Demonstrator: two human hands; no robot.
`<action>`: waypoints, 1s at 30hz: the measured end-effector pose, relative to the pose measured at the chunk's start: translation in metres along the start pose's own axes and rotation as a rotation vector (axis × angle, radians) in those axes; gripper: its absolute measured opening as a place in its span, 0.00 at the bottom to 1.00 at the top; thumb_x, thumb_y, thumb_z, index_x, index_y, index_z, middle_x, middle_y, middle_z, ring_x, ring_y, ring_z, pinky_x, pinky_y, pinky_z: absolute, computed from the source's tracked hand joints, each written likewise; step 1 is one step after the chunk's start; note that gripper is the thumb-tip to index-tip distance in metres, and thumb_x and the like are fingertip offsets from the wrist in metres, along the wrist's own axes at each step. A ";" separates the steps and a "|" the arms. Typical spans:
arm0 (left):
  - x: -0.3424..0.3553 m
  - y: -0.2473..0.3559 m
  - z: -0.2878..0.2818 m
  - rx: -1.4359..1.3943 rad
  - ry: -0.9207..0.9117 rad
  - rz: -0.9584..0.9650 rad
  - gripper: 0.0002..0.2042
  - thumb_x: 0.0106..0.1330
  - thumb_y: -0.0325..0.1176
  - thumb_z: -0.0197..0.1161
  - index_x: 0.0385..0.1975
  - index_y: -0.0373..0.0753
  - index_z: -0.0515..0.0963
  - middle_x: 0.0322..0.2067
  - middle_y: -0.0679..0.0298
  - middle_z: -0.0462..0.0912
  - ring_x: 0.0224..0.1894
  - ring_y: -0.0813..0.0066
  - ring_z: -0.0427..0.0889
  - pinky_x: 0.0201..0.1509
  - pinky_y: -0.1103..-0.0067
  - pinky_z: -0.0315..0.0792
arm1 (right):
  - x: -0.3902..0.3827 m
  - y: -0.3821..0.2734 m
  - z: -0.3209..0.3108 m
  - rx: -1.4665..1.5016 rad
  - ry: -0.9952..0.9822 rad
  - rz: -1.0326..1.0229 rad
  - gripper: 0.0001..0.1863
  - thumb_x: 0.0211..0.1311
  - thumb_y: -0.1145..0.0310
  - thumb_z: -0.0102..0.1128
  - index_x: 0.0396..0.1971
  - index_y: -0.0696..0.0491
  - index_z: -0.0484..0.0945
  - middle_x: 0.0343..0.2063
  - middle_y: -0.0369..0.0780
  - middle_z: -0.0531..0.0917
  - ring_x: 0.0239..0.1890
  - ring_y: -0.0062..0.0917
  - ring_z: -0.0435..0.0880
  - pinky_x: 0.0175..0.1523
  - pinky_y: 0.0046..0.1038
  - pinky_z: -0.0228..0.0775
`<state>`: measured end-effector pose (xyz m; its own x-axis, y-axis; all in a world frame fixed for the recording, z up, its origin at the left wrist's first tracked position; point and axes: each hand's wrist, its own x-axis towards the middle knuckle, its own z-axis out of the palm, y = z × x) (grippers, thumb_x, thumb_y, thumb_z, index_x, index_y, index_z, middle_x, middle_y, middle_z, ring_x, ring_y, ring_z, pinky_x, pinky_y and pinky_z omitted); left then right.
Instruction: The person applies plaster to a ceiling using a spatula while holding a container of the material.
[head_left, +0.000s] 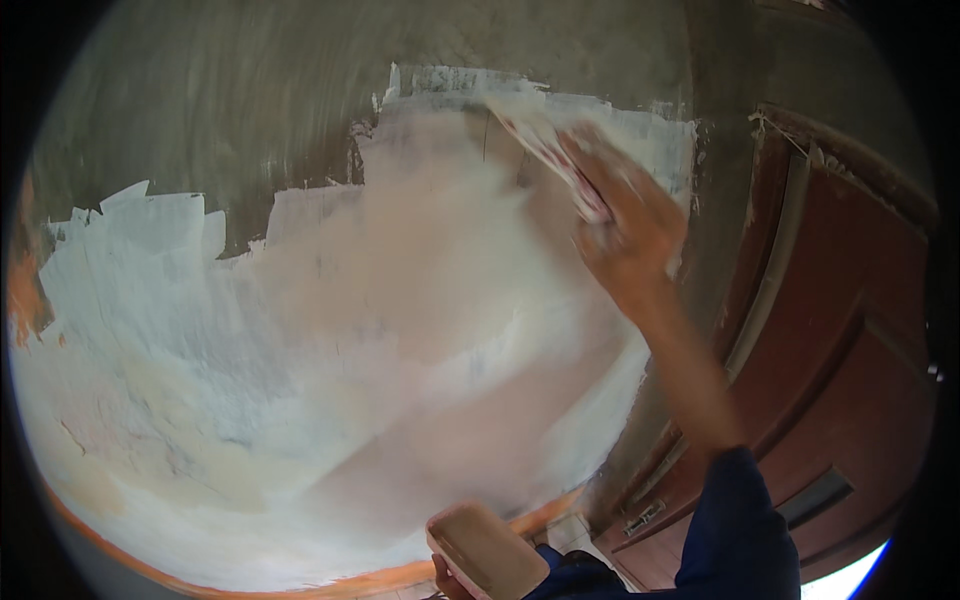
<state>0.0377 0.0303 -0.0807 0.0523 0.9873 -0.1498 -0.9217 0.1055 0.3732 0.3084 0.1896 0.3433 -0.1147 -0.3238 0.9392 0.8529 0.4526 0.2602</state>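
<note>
My right hand point(635, 215) reaches up to the wall, its fingers wrapped round a plastering trowel point(545, 145) smeared with white and reddish filler. Its long blade is tilted and lies against or very close to the wall near the top of the pale coat; motion blurs it. Low in the view, my left hand point(450, 578) grips the side of a shallow rectangular pan point(490, 552) with a tan inside. Most of that hand is hidden behind the pan. White and pinkish filler point(420, 240) covers much of the wall, with ragged upper edges.
Bare grey plaster point(250, 90) shows above the coat and along its right side. A reddish-brown door point(840, 330) with a metal bolt point(645, 518) stands at right. An orange band point(340, 585) runs along the wall's foot. Pale floor tiles point(570, 533) show beside the pan.
</note>
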 end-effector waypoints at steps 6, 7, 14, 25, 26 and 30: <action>0.018 0.010 0.012 -0.004 0.008 -0.020 0.32 0.68 0.62 0.36 0.63 0.44 0.60 0.60 0.58 0.66 0.60 0.58 0.67 0.64 0.61 0.61 | -0.067 0.007 0.021 -0.027 -0.186 0.067 0.24 0.34 0.74 0.72 0.40 0.55 0.81 0.46 0.46 0.81 0.42 0.35 0.84 0.39 0.29 0.78; 0.023 0.013 0.014 -0.011 0.006 -0.018 0.32 0.68 0.62 0.36 0.63 0.44 0.60 0.60 0.58 0.66 0.60 0.58 0.67 0.64 0.60 0.61 | -0.097 0.001 0.013 -0.035 -0.229 0.066 0.23 0.35 0.73 0.72 0.39 0.56 0.81 0.46 0.46 0.81 0.41 0.36 0.84 0.39 0.30 0.78; 0.044 0.039 0.035 -0.018 0.001 0.026 0.32 0.68 0.61 0.37 0.63 0.44 0.60 0.60 0.58 0.66 0.61 0.58 0.67 0.64 0.60 0.61 | -0.180 -0.046 -0.057 0.028 -0.288 0.122 0.14 0.49 0.72 0.59 0.39 0.53 0.82 0.41 0.44 0.83 0.43 0.35 0.84 0.42 0.32 0.77; 0.058 0.007 0.053 -0.015 0.023 -0.024 0.32 0.68 0.61 0.37 0.63 0.44 0.60 0.60 0.58 0.66 0.61 0.58 0.67 0.65 0.60 0.61 | -0.060 0.057 0.000 -0.106 -0.219 0.053 0.23 0.42 0.76 0.66 0.45 0.53 0.82 0.46 0.43 0.81 0.42 0.35 0.83 0.44 0.29 0.77; 0.058 0.005 0.053 -0.015 0.025 -0.022 0.32 0.68 0.61 0.38 0.63 0.43 0.60 0.60 0.58 0.66 0.61 0.58 0.67 0.65 0.60 0.61 | -0.082 0.052 -0.008 -0.105 -0.247 0.073 0.23 0.43 0.74 0.67 0.45 0.53 0.82 0.45 0.43 0.82 0.43 0.35 0.83 0.44 0.30 0.77; 0.054 -0.003 0.052 -0.012 0.039 -0.013 0.32 0.68 0.61 0.38 0.63 0.43 0.60 0.60 0.57 0.66 0.61 0.58 0.67 0.65 0.60 0.61 | -0.162 0.008 -0.049 -0.044 -0.395 0.159 0.16 0.49 0.63 0.64 0.40 0.51 0.83 0.44 0.41 0.82 0.46 0.34 0.83 0.42 0.33 0.77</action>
<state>0.0635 0.0896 -0.0423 0.0498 0.9804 -0.1907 -0.9258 0.1170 0.3595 0.3587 0.2048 0.1823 -0.1590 0.0939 0.9828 0.8958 0.4322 0.1036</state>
